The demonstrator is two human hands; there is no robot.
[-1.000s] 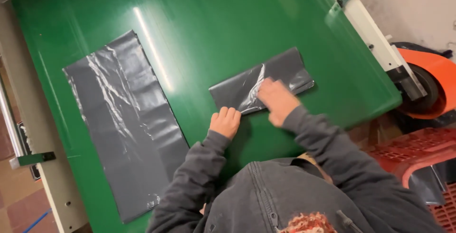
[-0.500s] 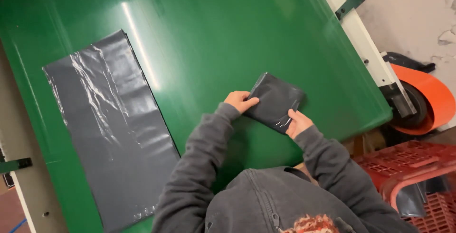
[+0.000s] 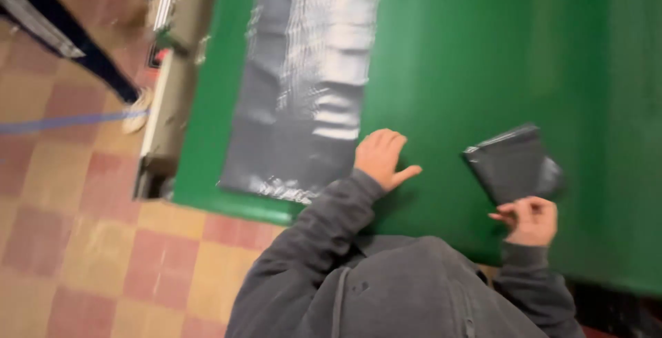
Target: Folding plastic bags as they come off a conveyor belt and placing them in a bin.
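The folded grey plastic bag [image 3: 514, 162] lies on the green table [image 3: 483, 55], toward the near right part of the surface. It is a compact, roughly square packet, tilted relative to the table edge. The right hand [image 3: 529, 219] is at the packet's near corner, fingers curled and pinched together. The frame is blurred, so it cannot be told for certain whether the fingers grip the corner or only touch it.

The left hand [image 3: 383, 157] rests palm down on the bare table, fingers spread and thumb out, holding nothing. It sits just beside the near right corner of a flat grey plastic sheet [image 3: 303, 83], which lies unfolded and lengthwise along the left part of the table. The hand appears close to the sheet's edge but not clearly on it.

Judged step: one bag is folded and is being set aside or held by the right hand, while the left hand is positioned next to the unfolded sheet.

Judged requirement for the next move: a flat, open hand on the thin, slippery film, and a grip on an edge or corner rather than the middle.

Beyond the table's left edge are a pale frame member [image 3: 162, 97], a tiled floor [image 3: 76, 241] and another person's leg [image 3: 103, 55].
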